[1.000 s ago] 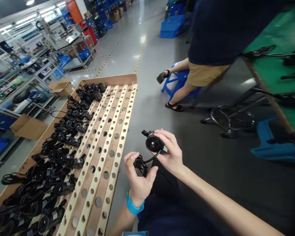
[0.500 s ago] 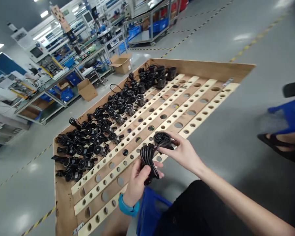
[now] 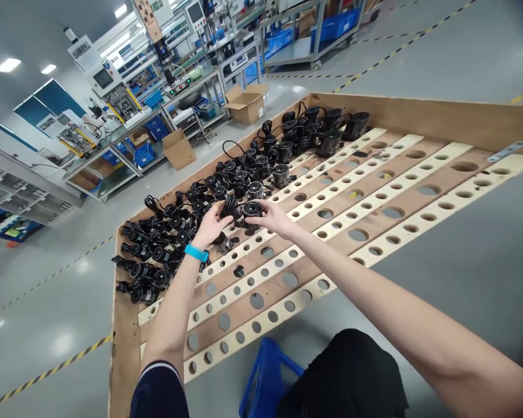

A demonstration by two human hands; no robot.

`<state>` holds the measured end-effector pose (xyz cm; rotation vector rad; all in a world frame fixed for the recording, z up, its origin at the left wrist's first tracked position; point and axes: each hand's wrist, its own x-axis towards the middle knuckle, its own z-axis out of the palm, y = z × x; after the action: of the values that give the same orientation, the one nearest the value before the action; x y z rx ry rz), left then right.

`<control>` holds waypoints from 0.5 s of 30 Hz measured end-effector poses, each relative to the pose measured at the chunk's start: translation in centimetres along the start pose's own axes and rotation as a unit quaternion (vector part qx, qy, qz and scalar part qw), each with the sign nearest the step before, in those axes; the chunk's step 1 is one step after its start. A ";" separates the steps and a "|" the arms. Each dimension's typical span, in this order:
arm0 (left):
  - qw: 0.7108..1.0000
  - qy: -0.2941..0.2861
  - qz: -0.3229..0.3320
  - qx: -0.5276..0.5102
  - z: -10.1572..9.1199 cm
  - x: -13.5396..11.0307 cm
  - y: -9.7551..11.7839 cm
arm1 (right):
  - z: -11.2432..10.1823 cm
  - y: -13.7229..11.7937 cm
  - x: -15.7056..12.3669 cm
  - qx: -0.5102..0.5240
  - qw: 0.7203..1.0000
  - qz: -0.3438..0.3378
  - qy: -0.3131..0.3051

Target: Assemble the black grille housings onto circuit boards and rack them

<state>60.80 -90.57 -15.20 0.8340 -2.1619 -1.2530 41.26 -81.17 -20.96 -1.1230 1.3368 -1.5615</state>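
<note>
Both arms have stretched out across the wooden rack [image 3: 418, 116] since a moment ago. The right hand [image 3: 273, 217] grips the black pump [image 3: 252, 210] at its grille end, and the left hand [image 3: 209, 223] closes on its coiled cord [image 3: 230, 204]. The pump now hangs over the strip's holes, at 5 o'clock from the row of seated pumps [image 3: 226, 180], so seating looks close

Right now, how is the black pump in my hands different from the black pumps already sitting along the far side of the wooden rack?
The black pump is gripped by the right hand, with its coiled cord in the left hand; the seated pumps are touched by no hand. The held one is single and sits at the edge of the filled rows; the others are packed close in rows. Both kinds are black, round-faced and have bundled cords.
</note>
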 end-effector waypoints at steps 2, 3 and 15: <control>1.000 -0.024 -0.002 0.013 0.0 1.0 -1.1 | 0.2 1.1 0.5 -0.001 1.000 0.004 -0.016; 0.999 -0.036 -0.003 0.021 0.0 1.3 -1.6 | 0.3 1.7 0.7 -0.003 1.000 0.007 -0.024; 0.982 -0.024 -0.051 0.181 -0.5 1.8 -3.3 | 0.8 4.5 2.7 -0.025 0.996 -0.006 -0.083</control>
<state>60.77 -93.47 -17.68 1.0792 -2.4558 -0.9445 41.23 -84.60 -25.05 -1.2661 1.2657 -1.4159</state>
